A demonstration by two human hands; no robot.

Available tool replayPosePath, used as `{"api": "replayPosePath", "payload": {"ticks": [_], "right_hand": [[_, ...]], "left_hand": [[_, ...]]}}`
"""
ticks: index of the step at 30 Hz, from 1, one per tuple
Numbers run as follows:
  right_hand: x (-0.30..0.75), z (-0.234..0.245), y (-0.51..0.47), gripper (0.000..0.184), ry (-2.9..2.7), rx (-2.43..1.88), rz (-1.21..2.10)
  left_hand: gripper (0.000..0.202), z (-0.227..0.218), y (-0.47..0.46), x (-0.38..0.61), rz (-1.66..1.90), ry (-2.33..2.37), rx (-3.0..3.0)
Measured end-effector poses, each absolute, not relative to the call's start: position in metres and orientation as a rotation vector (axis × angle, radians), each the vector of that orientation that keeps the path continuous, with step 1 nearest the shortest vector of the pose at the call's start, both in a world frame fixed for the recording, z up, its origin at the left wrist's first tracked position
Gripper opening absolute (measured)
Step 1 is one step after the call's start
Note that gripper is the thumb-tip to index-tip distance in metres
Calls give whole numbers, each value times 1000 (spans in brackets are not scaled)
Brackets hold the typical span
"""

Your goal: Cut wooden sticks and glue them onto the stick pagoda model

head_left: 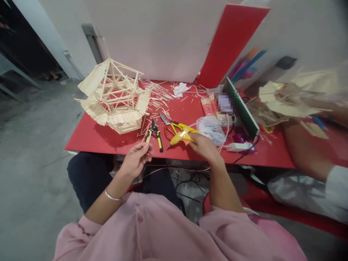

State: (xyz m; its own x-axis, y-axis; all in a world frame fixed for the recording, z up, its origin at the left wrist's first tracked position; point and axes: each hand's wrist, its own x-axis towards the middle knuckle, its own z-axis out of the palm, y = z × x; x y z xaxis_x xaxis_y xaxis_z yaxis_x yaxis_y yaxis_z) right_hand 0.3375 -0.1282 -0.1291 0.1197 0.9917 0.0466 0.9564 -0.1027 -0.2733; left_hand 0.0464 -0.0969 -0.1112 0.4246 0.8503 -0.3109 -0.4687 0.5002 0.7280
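My right hand point(204, 145) is wrapped round a yellow hot glue gun point(181, 136), its nozzle pointing left and down over the table. My left hand point(138, 156) is closed in a pinch at the table's front edge, on what looks like a short thin wooden stick point(148, 136). Just beyond my left fingertips lie yellow-and-black pliers point(154, 135) with their handles apart. Cutters with yellow handles point(166, 119) rest behind the glue gun, partly hidden by it. A many-sided pavilion model point(119, 98) made of wooden sticks, its roof partly covered, stands at the left.
Loose sticks point(163, 97) and a crumpled white tissue point(181, 89) lie on the red table point(119, 142). Right of the glue gun are a plastic bag point(210, 127), cables and a green upright board point(241, 108). A co-worker's blurred arm point(307, 145) reaches over another model point(288, 98).
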Motion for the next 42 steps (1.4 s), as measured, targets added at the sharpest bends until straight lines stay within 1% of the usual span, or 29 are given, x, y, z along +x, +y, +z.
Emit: {"api": "replayPosePath", "payload": {"ticks": [6, 10, 12, 14, 16, 18, 21, 25, 27, 32, 36, 40, 42], "right_hand": [[350, -133, -100, 40, -2200, -1936, 250], [362, -137, -85, 41, -2340, -1816, 378], [360, -133, -89, 40, -2320, -1924, 260], [350, -122, -99, 42, -2238, -2067, 24], [330, -110, -111, 44, -2120, -2097, -121], [298, -102, -119, 46, -1989, -2015, -39], [237, -107, -116, 48, -1876, -1991, 221], [171, -132, -95, 73, -1792, -2205, 351], [156, -139, -86, 80, -1724, -2301, 366], [154, -135, -75, 81, -1679, -2430, 406], [160, -133, -69, 80, -1573, -2398, 483], [170, -135, -65, 81, -1478, -2330, 531], [178, -135, -66, 76, -1438, -2252, 608]], "left_hand": [[26, -110, -93, 55, 896, 725, 575], [25, -110, -93, 58, 890, 725, 591], [26, -112, -93, 58, 893, 753, 606], [28, -116, -91, 58, 926, 795, 614], [30, -120, -90, 57, 977, 834, 624], [32, -122, -88, 55, 1021, 859, 660], [34, -121, -87, 48, 1078, 888, 756], [29, -114, -92, 33, 1149, 875, 861], [29, -112, -95, 25, 1142, 858, 884], [35, -113, -98, 13, 1105, 839, 885], [38, -116, -98, 9, 1103, 809, 881], [29, -117, -97, 2, 1149, 813, 878], [28, -118, -97, -2, 1179, 827, 872]]}}
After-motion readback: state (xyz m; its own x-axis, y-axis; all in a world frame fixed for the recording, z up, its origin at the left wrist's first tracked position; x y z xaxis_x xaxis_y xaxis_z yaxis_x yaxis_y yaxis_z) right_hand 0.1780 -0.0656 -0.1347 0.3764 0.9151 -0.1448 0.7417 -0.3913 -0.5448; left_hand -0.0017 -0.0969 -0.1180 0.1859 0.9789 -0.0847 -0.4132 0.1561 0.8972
